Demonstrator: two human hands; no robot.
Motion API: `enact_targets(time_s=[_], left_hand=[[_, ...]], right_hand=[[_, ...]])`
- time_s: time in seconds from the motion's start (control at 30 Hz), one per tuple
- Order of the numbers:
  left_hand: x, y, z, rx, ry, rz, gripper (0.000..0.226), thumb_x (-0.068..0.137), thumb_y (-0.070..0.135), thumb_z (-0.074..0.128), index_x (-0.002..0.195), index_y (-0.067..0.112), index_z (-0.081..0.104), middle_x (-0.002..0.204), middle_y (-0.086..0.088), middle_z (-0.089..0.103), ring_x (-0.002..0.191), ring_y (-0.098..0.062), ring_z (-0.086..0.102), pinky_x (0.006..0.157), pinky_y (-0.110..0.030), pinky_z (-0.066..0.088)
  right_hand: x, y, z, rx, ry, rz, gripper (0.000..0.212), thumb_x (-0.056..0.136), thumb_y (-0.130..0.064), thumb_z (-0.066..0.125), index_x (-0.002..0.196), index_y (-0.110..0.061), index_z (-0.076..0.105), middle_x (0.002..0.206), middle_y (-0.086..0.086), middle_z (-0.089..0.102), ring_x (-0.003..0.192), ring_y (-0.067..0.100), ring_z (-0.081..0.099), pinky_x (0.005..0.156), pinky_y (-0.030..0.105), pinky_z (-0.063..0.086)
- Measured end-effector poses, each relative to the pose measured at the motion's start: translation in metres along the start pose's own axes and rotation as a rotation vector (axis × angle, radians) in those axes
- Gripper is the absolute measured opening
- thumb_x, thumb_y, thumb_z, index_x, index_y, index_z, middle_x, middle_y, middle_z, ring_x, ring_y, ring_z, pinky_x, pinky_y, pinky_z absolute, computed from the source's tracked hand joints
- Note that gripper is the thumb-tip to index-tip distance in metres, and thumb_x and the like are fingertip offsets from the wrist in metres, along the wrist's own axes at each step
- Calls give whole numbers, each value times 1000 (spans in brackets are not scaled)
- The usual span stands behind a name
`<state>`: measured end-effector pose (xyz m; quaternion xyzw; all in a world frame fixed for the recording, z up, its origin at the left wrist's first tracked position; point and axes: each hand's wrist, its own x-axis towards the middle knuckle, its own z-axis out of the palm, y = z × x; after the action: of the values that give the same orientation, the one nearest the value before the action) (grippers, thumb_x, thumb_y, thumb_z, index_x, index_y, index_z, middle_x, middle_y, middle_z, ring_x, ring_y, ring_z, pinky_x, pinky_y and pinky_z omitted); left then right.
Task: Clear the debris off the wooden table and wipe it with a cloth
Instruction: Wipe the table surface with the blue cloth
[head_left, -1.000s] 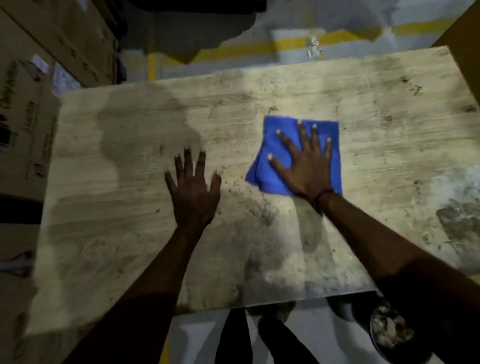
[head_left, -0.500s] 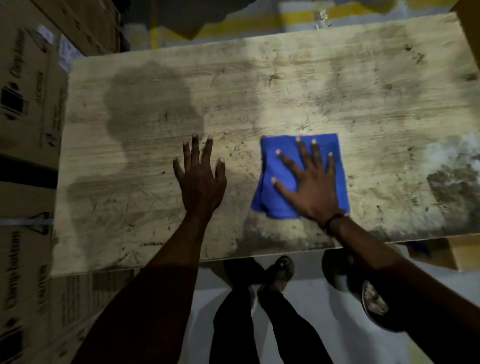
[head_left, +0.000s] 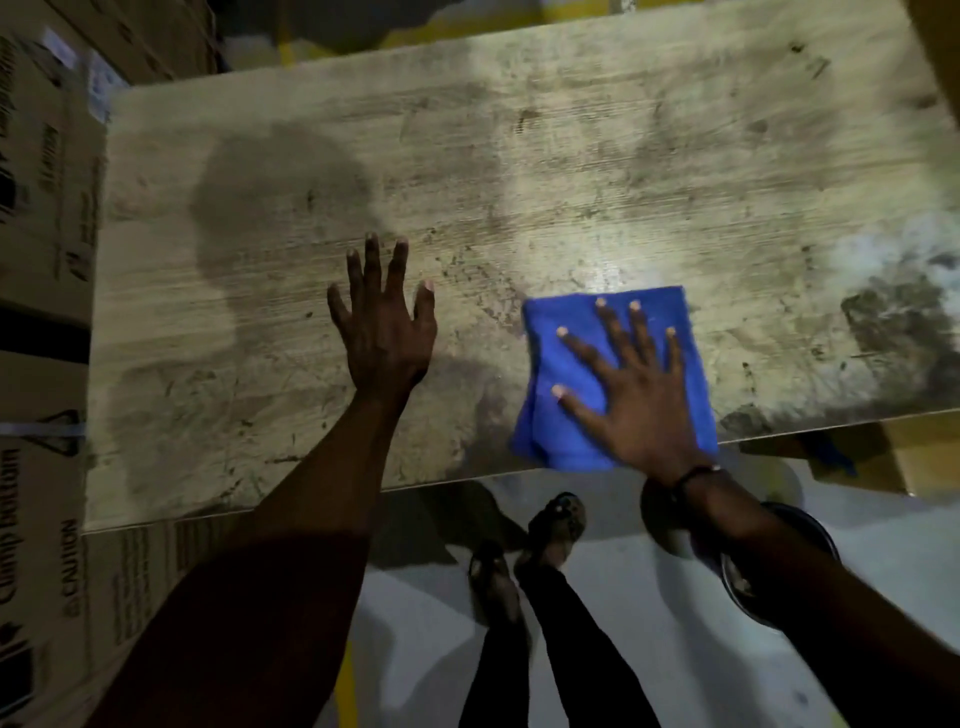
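While dimly lit, stained wooden table (head_left: 519, 171) (boxes (head_left: 47, 519) beside)

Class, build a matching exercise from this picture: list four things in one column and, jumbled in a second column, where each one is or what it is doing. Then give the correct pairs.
Things
1. left hand
2. right hand
3. blue cloth
4. dark grime patch

States
A. at the wooden table's right edge
B. flat on bare wood
C. pressed on the cloth
D. overhanging the near edge

Pairs: 1-B, 2-C, 3-D, 4-A

Cloth (head_left: 571, 364) partly under right hand (head_left: 639, 410), table (head_left: 519, 156) cropped right
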<state>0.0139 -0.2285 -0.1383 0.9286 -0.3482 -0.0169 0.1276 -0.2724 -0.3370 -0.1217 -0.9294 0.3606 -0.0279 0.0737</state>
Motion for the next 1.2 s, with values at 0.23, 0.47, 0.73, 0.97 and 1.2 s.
enact_targets(time_s=[0.23, 0.47, 0.73, 0.97, 1.2], left_hand=[[1, -2, 2, -40, 11, 18, 63, 107, 58, 31, 166, 37, 24, 177, 2, 12, 164, -23, 8, 128, -59, 6], [-2, 3, 0, -45, -18, 6, 62, 109, 56, 30, 166, 34, 25, 177, 0, 10, 164, -24, 5, 129, -59, 2], [-32, 88, 24, -5, -23, 69, 57, 109, 38, 38, 165, 32, 29, 176, -7, 12, 162, -34, 11, 128, -56, 9], [70, 144, 37, -70, -36, 7, 59, 106, 50, 36, 163, 35, 32, 176, -5, 14, 163, -32, 8, 128, -55, 5], [78, 148, 40, -49, 9, -90, 57, 108, 51, 33, 163, 38, 30, 176, 1, 14, 163, -26, 7, 129, -52, 4]], right_hand=[[71, 22, -4, 27, 63, 259, 72, 98, -78, 32, 163, -46, 28, 177, 4, 13, 163, 38, 9, 126, 67, 9], [-10, 63, 0, -21, 79, 20, 69, 98, -78, 38, 161, -52, 29, 177, -8, 11, 164, 27, 9, 127, 61, 14], [27, 136, -18, -8, 139, 359, 72, 98, -78, 31, 163, -48, 26, 177, 5, 12, 162, 39, 12, 124, 70, 15], [51, 103, -3, 41, 106, -78, 69, 96, -81, 37, 159, -52, 34, 177, -6, 16, 164, 28, 10, 127, 62, 12], [127, 166, -14, 17, 173, 260, 70, 99, -76, 33, 162, -44, 34, 176, 6, 19, 162, 38, 16, 124, 69, 14]])
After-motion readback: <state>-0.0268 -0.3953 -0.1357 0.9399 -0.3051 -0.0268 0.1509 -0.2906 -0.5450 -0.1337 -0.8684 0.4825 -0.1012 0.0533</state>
